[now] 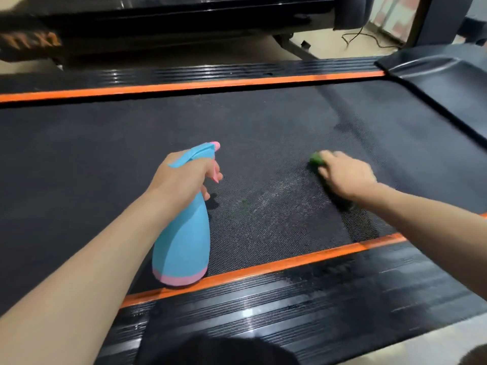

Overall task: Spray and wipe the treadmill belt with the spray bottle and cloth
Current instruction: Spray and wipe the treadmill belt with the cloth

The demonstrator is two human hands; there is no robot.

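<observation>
The left hand [181,175] is wrapped round the neck of the spray bottle [184,233] at the centre of the frame, its fingers curled under the pink trigger and the thumb side against the blue head. The bottle is light blue with a pink band at its base and a pink nozzle tip; it hangs tilted, base toward the lower orange stripe [263,270], nozzle aimed at the upper middle of the treadmill belt [131,133].

To the right of centre the right hand [345,175] lies palm-down on a green cloth [316,159], fingers together and bent over it, pressing it to the belt. Only a small bunched green edge shows beyond the fingertips; the hand is blurred.

The belt is black and finely textured, with a paler, speckled patch between bottle and cloth.
</observation>
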